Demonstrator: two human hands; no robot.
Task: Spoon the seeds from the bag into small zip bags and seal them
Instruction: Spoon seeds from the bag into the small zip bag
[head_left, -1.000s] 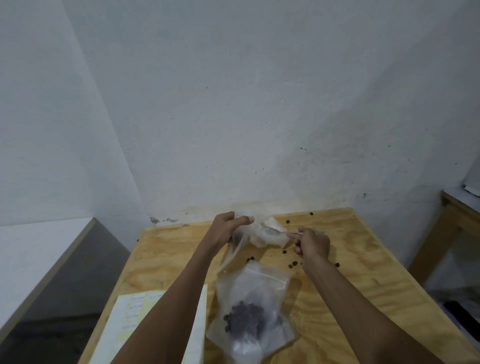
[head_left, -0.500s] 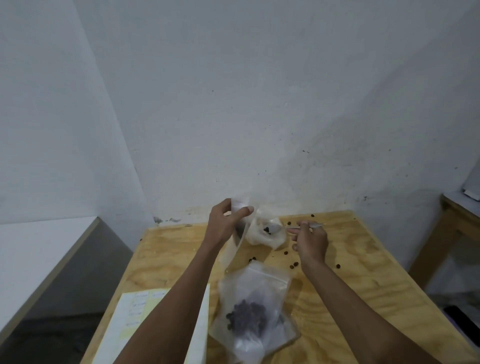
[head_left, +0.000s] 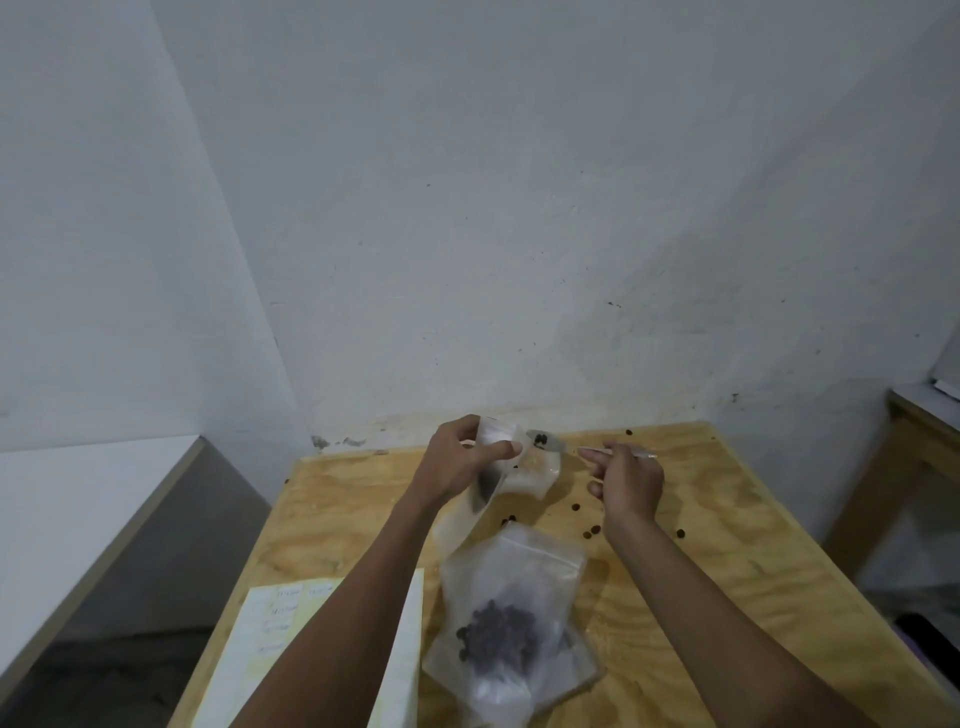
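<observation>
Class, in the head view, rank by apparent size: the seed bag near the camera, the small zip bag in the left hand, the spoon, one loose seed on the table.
1. seed bag, though nearness enlarges it
2. small zip bag
3. spoon
4. loose seed

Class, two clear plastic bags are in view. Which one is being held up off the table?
The small clear zip bag pinched in the left hand, beside the spoon the right hand holds. The larger clear bag of dark seeds lies on the wooden table.
</observation>
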